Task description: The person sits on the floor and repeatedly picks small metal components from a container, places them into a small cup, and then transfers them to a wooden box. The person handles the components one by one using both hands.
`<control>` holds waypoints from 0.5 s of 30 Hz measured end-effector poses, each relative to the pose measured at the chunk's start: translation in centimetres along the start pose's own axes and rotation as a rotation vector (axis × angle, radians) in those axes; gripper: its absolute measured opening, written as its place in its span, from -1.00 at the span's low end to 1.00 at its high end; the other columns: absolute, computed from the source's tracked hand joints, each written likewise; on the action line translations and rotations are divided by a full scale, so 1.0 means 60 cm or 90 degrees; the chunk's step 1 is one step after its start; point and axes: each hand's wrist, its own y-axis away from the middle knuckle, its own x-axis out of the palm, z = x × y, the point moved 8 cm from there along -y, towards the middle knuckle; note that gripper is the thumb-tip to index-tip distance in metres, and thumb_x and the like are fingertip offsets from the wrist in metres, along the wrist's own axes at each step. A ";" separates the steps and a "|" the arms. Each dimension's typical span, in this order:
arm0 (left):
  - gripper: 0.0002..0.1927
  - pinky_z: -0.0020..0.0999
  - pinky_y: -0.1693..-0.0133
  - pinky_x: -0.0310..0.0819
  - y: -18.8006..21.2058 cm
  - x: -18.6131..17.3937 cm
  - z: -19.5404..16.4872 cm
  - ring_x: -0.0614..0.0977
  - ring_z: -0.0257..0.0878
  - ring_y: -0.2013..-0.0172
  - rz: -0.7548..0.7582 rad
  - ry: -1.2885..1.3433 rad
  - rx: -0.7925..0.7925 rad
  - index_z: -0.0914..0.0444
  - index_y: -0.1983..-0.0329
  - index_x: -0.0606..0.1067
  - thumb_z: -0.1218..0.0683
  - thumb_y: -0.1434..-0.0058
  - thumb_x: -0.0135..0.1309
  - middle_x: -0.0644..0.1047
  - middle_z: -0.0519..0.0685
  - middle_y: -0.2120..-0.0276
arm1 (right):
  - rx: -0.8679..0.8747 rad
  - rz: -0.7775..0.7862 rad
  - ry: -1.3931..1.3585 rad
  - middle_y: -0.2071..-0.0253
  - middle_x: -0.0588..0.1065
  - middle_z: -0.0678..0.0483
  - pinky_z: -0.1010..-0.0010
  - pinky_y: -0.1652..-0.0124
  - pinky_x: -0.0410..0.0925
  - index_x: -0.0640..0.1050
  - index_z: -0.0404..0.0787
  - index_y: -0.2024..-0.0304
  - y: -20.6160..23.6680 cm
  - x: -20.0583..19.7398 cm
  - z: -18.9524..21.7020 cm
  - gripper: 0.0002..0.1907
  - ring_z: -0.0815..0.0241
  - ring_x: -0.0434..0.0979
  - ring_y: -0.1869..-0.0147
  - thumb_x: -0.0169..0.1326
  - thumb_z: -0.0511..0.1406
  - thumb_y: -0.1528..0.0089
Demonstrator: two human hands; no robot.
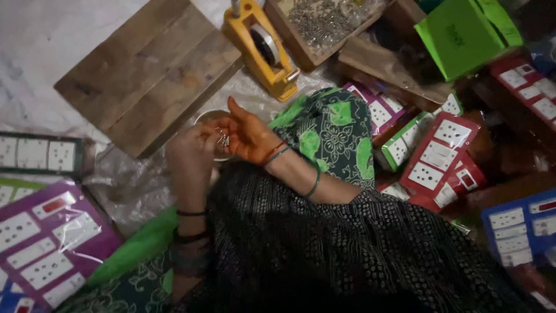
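Our right hand, palm stained orange, curls half closed at the middle of the frame, its fingertips pinching a few small silvery metal screws. Our left hand meets it from the left, fingers bent toward the same screws and touching them; how firmly that grip holds them we cannot tell, since the hand is blurred. Both hands hover directly over a small round pale bowl, most of which is hidden behind them.

Just above the bowl, a rough brown wooden plank board lies on the crinkled clear plastic sheet covering the floor. To the upper right of the hands stands a yellow tape dispenser, and beyond it, at the top of the frame, a shallow wooden tray of loose metal parts. Packs of white switch plates on coloured card surround us: red ones at right, a purple one at lower left. A bright green box sits at the upper right.
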 end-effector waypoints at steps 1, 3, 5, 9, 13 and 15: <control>-0.84 -0.26 0.38 0.46 -0.007 0.005 0.007 0.61 -0.14 0.48 -0.001 0.050 0.010 0.27 0.20 0.66 0.12 -0.18 0.29 0.60 0.07 0.43 | -0.012 0.000 0.013 0.09 0.54 -0.12 0.36 0.18 0.47 0.50 -0.39 -0.06 0.000 -0.002 0.010 -0.21 0.11 0.59 0.14 -0.22 0.23 -0.40; -0.82 -0.40 0.45 0.32 -0.021 0.029 0.050 0.50 -0.33 0.53 0.049 0.314 -0.109 0.29 0.13 0.61 0.13 -0.25 0.24 0.52 -0.09 0.47 | -0.033 0.002 0.040 0.12 0.50 -0.07 0.34 0.10 0.49 0.47 -0.33 -0.05 0.000 -0.010 0.037 -0.29 0.13 0.57 0.11 -0.23 0.19 -0.45; -0.76 -0.55 0.57 0.04 -0.014 0.081 0.092 0.27 -0.52 0.60 0.156 0.739 -0.374 0.31 -0.02 0.53 0.13 -0.33 0.15 0.35 -0.27 0.54 | -0.048 0.078 0.049 0.08 0.57 -0.16 0.44 0.30 0.44 0.47 -0.41 0.07 0.002 -0.008 0.079 -0.32 0.12 0.56 0.21 -0.19 0.13 -0.48; -0.83 -0.57 0.51 0.06 -0.029 0.088 0.103 0.22 -0.49 0.58 0.146 1.130 -0.399 0.29 0.00 0.39 0.09 -0.48 -0.01 0.24 -0.23 0.50 | -0.207 -0.035 -0.057 0.25 0.51 -0.13 0.49 0.42 0.42 0.50 -0.24 0.10 0.015 -0.060 0.272 -0.75 0.12 0.57 0.23 -0.10 -0.21 -0.41; -0.78 -0.54 0.48 0.07 -0.061 0.096 0.119 0.25 -0.46 0.53 0.097 1.230 -0.444 0.28 0.01 0.41 0.04 -0.42 -0.05 0.27 -0.19 0.43 | -0.468 -0.060 0.170 0.34 0.54 0.00 0.54 0.46 0.30 0.54 -0.26 0.27 0.092 -0.103 0.566 -0.78 0.23 0.50 0.35 -0.07 -0.28 -0.32; -0.80 -0.50 0.47 0.09 -0.083 0.099 0.122 0.28 -0.42 0.50 0.101 1.256 -0.440 0.25 0.07 0.41 0.03 -0.39 -0.05 0.28 -0.17 0.41 | -0.550 -0.040 -0.060 0.26 0.49 0.01 0.46 0.17 0.40 0.46 -0.24 0.17 0.135 -0.164 0.686 -0.81 0.19 0.52 0.18 -0.03 -0.32 -0.56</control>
